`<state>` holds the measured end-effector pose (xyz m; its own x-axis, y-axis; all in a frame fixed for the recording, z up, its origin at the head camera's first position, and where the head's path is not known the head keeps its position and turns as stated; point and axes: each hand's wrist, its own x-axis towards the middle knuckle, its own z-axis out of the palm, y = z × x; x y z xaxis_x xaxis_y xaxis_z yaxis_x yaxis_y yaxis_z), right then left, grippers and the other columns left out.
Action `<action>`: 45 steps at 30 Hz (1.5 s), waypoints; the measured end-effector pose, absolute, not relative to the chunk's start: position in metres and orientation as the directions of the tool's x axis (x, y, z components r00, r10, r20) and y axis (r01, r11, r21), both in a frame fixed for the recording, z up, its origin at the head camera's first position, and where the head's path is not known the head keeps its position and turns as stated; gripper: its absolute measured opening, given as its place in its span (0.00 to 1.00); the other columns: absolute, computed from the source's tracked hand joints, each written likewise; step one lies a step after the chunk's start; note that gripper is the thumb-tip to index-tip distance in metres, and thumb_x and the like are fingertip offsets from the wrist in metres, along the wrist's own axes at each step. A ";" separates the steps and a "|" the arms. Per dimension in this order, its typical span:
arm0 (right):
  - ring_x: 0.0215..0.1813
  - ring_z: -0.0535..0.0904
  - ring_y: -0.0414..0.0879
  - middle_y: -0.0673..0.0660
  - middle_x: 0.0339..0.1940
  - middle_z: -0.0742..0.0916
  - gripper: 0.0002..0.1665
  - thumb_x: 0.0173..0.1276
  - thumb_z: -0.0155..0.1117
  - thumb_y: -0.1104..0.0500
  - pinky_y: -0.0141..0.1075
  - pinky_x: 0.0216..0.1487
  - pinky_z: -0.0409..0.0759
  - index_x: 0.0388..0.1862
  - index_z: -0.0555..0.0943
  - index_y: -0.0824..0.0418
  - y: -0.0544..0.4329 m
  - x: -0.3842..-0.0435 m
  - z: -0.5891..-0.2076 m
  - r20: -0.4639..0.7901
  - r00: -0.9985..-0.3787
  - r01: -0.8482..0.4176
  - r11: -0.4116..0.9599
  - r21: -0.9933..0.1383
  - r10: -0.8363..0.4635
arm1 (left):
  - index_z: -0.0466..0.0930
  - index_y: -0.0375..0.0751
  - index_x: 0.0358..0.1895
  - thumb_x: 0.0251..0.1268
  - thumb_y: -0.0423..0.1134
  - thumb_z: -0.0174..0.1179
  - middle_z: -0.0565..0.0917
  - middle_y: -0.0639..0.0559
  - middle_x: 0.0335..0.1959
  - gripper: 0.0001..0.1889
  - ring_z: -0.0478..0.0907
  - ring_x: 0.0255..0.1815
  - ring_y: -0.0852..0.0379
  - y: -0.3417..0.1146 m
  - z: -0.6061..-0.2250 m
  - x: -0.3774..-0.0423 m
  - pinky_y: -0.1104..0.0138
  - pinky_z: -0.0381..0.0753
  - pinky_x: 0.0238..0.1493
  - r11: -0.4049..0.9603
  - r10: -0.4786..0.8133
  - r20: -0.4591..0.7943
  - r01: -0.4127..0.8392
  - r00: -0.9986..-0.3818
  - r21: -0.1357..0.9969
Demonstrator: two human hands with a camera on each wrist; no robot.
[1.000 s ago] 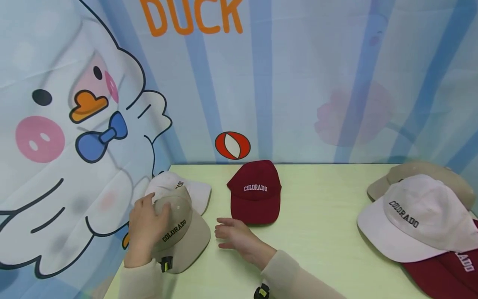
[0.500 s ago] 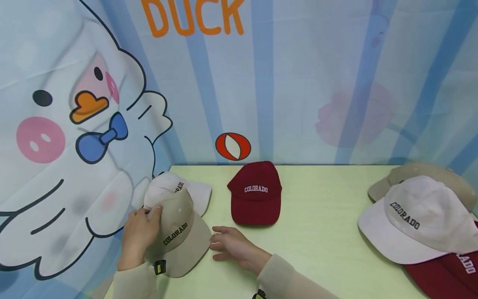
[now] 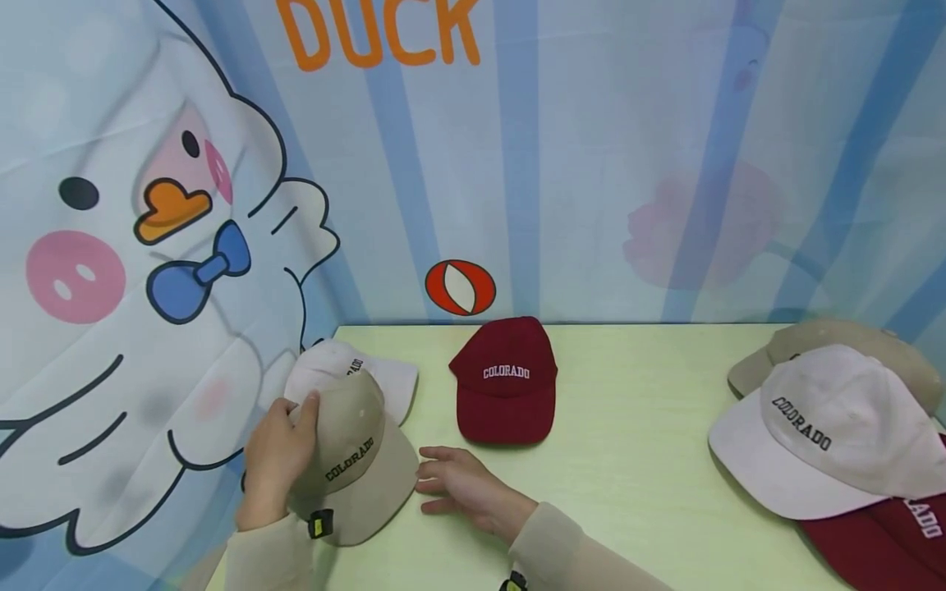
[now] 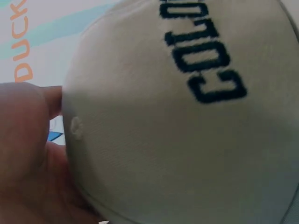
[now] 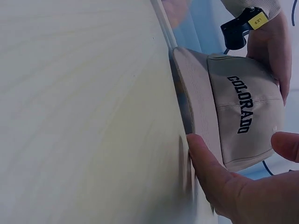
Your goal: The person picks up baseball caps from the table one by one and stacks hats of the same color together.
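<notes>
A beige baseball cap (image 3: 353, 443) lettered COLORADO sits at the left of the table, its brim toward the front right. My left hand (image 3: 277, 460) grips the back of its crown, thumb on the near side and fingers behind, partly hidden. In the left wrist view the crown (image 4: 177, 140) fills most of the picture. My right hand (image 3: 469, 492) has its fingers straight, fingertips right at the brim's edge; the right wrist view shows a finger (image 5: 205, 163) along that brim. Behind the beige cap a white cap (image 3: 395, 382) is partly covered by it.
A dark red cap (image 3: 506, 402) lies at the back middle of the pale table (image 3: 628, 443). At the right, a white cap (image 3: 820, 435) overlaps another beige cap (image 3: 857, 341) and a dark red one (image 3: 872, 542). A printed cloth (image 3: 576, 164) stands behind and at the left.
My left hand has slid from the crown's top down to its back left side. The right hand has moved slightly left and toward the front, up to the brim. The cap has barely shifted.
</notes>
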<state>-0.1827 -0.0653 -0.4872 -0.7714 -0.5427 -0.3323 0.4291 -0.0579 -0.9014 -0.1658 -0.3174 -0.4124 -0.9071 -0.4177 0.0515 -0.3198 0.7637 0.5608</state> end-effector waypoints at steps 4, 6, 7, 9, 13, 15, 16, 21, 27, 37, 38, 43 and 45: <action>0.63 0.81 0.60 0.69 0.67 0.80 0.38 0.72 0.59 0.62 0.53 0.58 0.85 0.78 0.64 0.72 -0.065 -0.183 -0.489 -0.324 -0.775 0.422 -0.063 -0.904 -0.542 | 0.75 0.33 0.63 0.80 0.67 0.36 0.80 0.28 0.60 0.38 0.78 0.57 0.31 -0.313 -0.410 -0.168 0.40 0.74 0.54 0.741 -0.416 0.070 -0.293 -0.907 0.604; 0.62 0.82 0.59 0.69 0.67 0.80 0.37 0.72 0.59 0.62 0.53 0.58 0.85 0.77 0.64 0.72 -0.065 -0.183 -0.489 -0.322 -0.777 0.420 -0.064 -0.905 -0.541 | 0.78 0.35 0.61 0.80 0.66 0.38 0.81 0.30 0.58 0.37 0.79 0.54 0.33 -0.311 -0.408 -0.170 0.42 0.75 0.52 0.733 -0.412 0.090 -0.271 -0.907 0.624; 0.62 0.82 0.59 0.69 0.67 0.80 0.37 0.71 0.59 0.62 0.54 0.58 0.85 0.77 0.64 0.72 -0.065 -0.182 -0.489 -0.321 -0.777 0.420 -0.065 -0.905 -0.541 | 0.79 0.35 0.60 0.80 0.66 0.39 0.82 0.31 0.57 0.36 0.79 0.53 0.35 -0.310 -0.408 -0.171 0.43 0.75 0.51 0.732 -0.408 0.102 -0.258 -0.907 0.630; 0.61 0.82 0.58 0.69 0.66 0.80 0.37 0.71 0.59 0.62 0.53 0.57 0.85 0.77 0.64 0.72 -0.064 -0.182 -0.489 -0.322 -0.776 0.421 -0.065 -0.905 -0.542 | 0.80 0.36 0.57 0.80 0.65 0.42 0.83 0.33 0.53 0.34 0.80 0.48 0.38 -0.306 -0.406 -0.171 0.48 0.76 0.47 0.729 -0.398 0.121 -0.234 -0.909 0.643; 0.59 0.83 0.56 0.68 0.66 0.81 0.36 0.72 0.59 0.62 0.52 0.56 0.86 0.77 0.65 0.71 -0.060 -0.183 -0.488 -0.323 -0.772 0.423 -0.062 -0.904 -0.547 | 0.80 0.38 0.56 0.79 0.64 0.46 0.83 0.37 0.47 0.31 0.79 0.42 0.43 -0.300 -0.402 -0.171 0.58 0.74 0.40 0.719 -0.357 0.137 -0.178 -0.924 0.672; 0.58 0.83 0.55 0.68 0.67 0.80 0.36 0.72 0.59 0.62 0.51 0.57 0.86 0.76 0.66 0.71 -0.059 -0.183 -0.487 -0.317 -0.776 0.418 -0.068 -0.906 -0.546 | 0.79 0.39 0.57 0.78 0.65 0.47 0.83 0.38 0.47 0.31 0.79 0.43 0.44 -0.296 -0.399 -0.170 0.60 0.74 0.40 0.701 -0.342 0.128 -0.162 -0.931 0.695; 0.58 0.84 0.55 0.69 0.68 0.80 0.35 0.72 0.59 0.62 0.52 0.57 0.85 0.76 0.66 0.71 -0.058 -0.183 -0.486 -0.312 -0.779 0.414 -0.073 -0.907 -0.543 | 0.79 0.39 0.57 0.77 0.66 0.48 0.83 0.38 0.48 0.31 0.79 0.44 0.44 -0.295 -0.397 -0.169 0.60 0.74 0.40 0.691 -0.335 0.124 -0.154 -0.934 0.706; 0.60 0.84 0.58 0.72 0.70 0.78 0.33 0.73 0.58 0.63 0.52 0.61 0.84 0.74 0.68 0.72 -0.053 -0.183 -0.482 -0.281 -0.795 0.384 -0.086 -0.919 -0.538 | 0.78 0.40 0.59 0.75 0.66 0.53 0.82 0.37 0.52 0.31 0.78 0.47 0.44 -0.287 -0.389 -0.166 0.58 0.74 0.44 0.654 -0.327 0.121 -0.132 -0.937 0.745; 0.62 0.84 0.58 0.72 0.70 0.78 0.32 0.74 0.58 0.61 0.52 0.63 0.83 0.74 0.69 0.71 -0.044 -0.189 -0.470 -0.231 -0.813 0.314 -0.069 -0.947 -0.534 | 0.78 0.41 0.59 0.75 0.64 0.56 0.82 0.39 0.52 0.29 0.78 0.47 0.45 -0.277 -0.378 -0.161 0.60 0.73 0.44 0.632 -0.316 0.155 -0.086 -0.936 0.770; 0.73 0.75 0.56 0.62 0.73 0.78 0.29 0.80 0.57 0.56 0.49 0.70 0.78 0.78 0.70 0.56 -0.027 -0.204 -0.449 -0.056 -0.903 0.072 -0.022 -0.997 -0.426 | 0.81 0.41 0.53 0.74 0.56 0.62 0.85 0.40 0.50 0.21 0.78 0.48 0.46 -0.248 -0.371 -0.164 0.58 0.75 0.49 0.608 -0.232 0.212 0.029 -0.949 0.793; 0.75 0.74 0.57 0.61 0.74 0.77 0.29 0.80 0.57 0.55 0.49 0.72 0.76 0.78 0.70 0.54 -0.025 -0.205 -0.447 -0.037 -0.910 0.045 -0.009 -0.999 -0.413 | 0.81 0.40 0.52 0.74 0.55 0.63 0.85 0.40 0.49 0.21 0.78 0.47 0.46 -0.245 -0.371 -0.165 0.58 0.75 0.49 0.602 -0.220 0.216 0.042 -0.951 0.797; 0.79 0.69 0.57 0.56 0.78 0.74 0.30 0.81 0.56 0.50 0.54 0.77 0.69 0.79 0.69 0.49 -0.016 -0.211 -0.440 0.049 -0.921 -0.062 0.020 -0.998 -0.385 | 0.82 0.40 0.49 0.71 0.51 0.67 0.85 0.41 0.46 0.18 0.77 0.44 0.49 -0.231 -0.375 -0.170 0.61 0.75 0.47 0.560 -0.160 0.223 0.098 -0.962 0.823; 0.81 0.67 0.56 0.53 0.79 0.73 0.29 0.82 0.56 0.50 0.54 0.78 0.67 0.79 0.69 0.48 -0.013 -0.212 -0.438 0.071 -0.921 -0.086 0.021 -0.996 -0.384 | 0.82 0.39 0.48 0.71 0.50 0.67 0.85 0.42 0.45 0.17 0.77 0.43 0.51 -0.228 -0.378 -0.173 0.62 0.76 0.46 0.539 -0.135 0.219 0.114 -0.966 0.835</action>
